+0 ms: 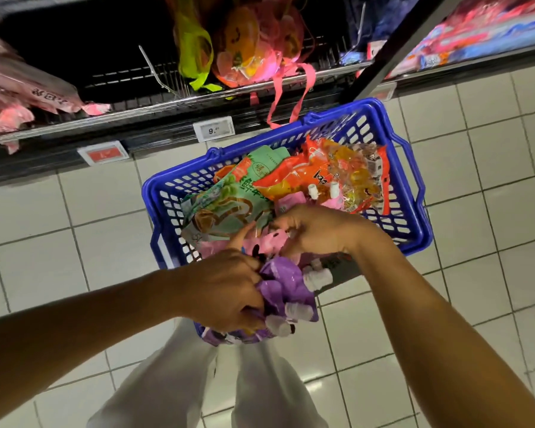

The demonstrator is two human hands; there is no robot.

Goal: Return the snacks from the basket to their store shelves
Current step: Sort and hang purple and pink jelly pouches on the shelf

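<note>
While the basket (413, 193) is sitting on the tiled floor (59, 217), its near rim is getting hidden behind both hands, so how the bottom is packed is hard to make out. Left hand (226, 288) is clenching a bunch of crinkly purple pouches (286, 288) with white screw caps at the basket's near edge. Right hand (315, 231) is curling its fingers round a glossy pink pouch (267, 242) just inside that edge. Further into the basket, a green bag (229, 205) and an orange bag (294, 177) are lying loose, with a clear pack of amber jellies (355, 174) beside them. Beyond the basket, a dark shelf (136, 112) is holding blurry pink packs (10, 97) and mesh bags (247, 44); the price tag (213, 129) is only partly readable.
</note>
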